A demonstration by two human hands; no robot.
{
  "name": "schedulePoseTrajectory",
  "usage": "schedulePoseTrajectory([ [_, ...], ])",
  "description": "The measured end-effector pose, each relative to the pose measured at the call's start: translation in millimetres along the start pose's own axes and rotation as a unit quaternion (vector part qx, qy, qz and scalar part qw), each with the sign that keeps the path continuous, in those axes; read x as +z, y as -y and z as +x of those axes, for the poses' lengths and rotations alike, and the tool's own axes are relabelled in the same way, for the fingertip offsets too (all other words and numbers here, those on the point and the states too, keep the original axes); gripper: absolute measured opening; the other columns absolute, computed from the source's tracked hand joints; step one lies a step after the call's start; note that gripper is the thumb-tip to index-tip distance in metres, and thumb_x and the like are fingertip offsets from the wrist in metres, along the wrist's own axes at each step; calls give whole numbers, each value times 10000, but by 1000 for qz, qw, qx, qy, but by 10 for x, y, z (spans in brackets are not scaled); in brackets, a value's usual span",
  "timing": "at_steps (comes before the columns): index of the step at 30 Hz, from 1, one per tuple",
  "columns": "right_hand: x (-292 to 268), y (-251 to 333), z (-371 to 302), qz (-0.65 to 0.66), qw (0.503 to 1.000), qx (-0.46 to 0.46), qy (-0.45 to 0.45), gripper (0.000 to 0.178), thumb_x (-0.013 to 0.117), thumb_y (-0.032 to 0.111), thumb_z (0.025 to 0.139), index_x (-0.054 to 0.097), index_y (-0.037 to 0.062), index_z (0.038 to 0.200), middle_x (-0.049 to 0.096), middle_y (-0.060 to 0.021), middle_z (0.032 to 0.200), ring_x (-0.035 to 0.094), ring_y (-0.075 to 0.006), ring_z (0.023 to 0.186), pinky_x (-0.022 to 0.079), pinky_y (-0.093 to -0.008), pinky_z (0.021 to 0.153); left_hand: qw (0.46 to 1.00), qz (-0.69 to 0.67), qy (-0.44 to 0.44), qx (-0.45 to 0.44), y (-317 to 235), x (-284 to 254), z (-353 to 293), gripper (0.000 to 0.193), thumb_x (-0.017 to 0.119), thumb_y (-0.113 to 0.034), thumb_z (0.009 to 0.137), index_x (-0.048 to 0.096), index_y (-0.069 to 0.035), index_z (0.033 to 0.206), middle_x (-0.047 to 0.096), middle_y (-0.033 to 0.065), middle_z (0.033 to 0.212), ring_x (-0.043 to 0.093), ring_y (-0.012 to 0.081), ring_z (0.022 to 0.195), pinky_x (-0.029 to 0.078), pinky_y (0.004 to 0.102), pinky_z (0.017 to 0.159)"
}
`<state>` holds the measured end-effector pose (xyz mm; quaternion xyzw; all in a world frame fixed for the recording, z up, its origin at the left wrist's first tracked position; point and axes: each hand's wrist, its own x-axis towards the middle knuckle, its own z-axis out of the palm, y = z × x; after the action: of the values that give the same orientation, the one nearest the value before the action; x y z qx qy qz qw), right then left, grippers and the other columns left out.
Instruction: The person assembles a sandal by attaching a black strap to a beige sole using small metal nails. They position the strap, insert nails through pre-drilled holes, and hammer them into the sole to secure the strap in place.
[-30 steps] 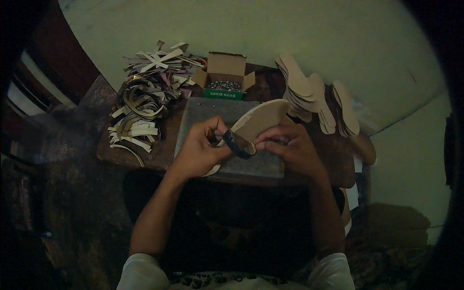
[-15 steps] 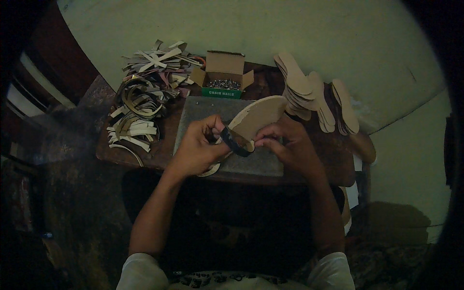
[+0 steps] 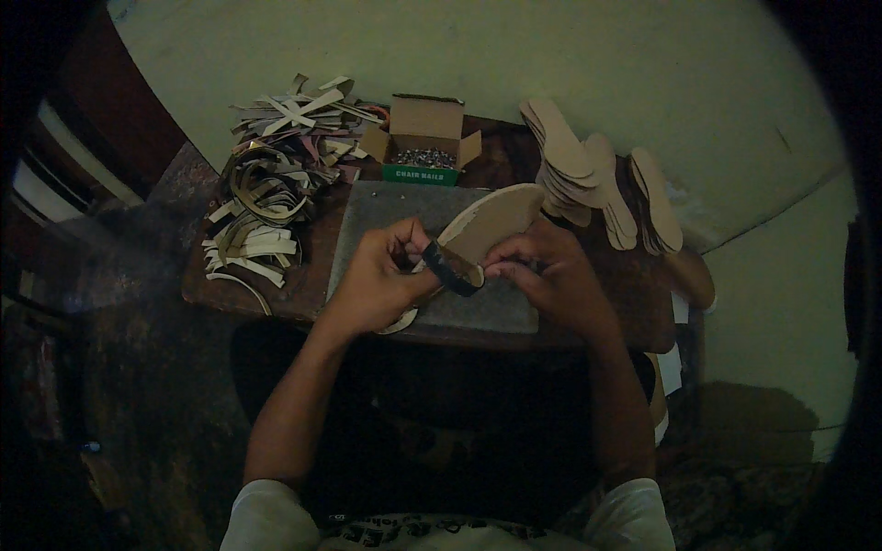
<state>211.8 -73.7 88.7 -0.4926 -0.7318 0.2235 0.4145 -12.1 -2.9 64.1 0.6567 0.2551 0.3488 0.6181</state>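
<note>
Tan sole (image 3: pixel 496 223) with dark strap (image 3: pixel 450 275): 1, over slab (image 3: pixel 370 209)
Left hand (image 3: pixel 375 283), right hand (image 3: pixel 558 277): pinching it
Nail box (image 3: pixel 418 174): 1, beyond slab

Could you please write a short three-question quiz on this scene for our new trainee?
1. True or false: the box of small metal pieces stands open beyond the grey slab.
2. Which lie to the right of the box? A) the heaped cut strips; B) the stacked sole-shaped pieces; C) neither.
3. Fill in: the curved strap between the left hand and the right hand is ____ in colour (pale or dark).

Key: 1. True. 2. B. 3. Dark.
</note>
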Motion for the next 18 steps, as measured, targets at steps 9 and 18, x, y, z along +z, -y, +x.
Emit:
schedulePoseTrajectory([
  [9, 48, 7, -8, 5, 1000, 16, -16, 128, 752, 26, 741, 706, 53, 857, 652, -85, 918, 640, -209, 857, 506, -323, 735, 999, -31, -6, -18, 20, 0, -8, 184, 736, -8, 787, 561, -59, 811, 603, -35, 806, 552, 36, 763, 446, 224, 672],
  [18, 151, 105, 20, 321, 925, 176, -105, 406, 785, -24, 735, 529, 1, 1049, 666, -122, 974, 664, -197, 948, 560, -324, 825, 999, -40, -29, 15, 62, -51, 11, 209, 751, -20, 786, 549, -70, 796, 582, -41, 794, 526, 27, 729, 423, 197, 643],
])
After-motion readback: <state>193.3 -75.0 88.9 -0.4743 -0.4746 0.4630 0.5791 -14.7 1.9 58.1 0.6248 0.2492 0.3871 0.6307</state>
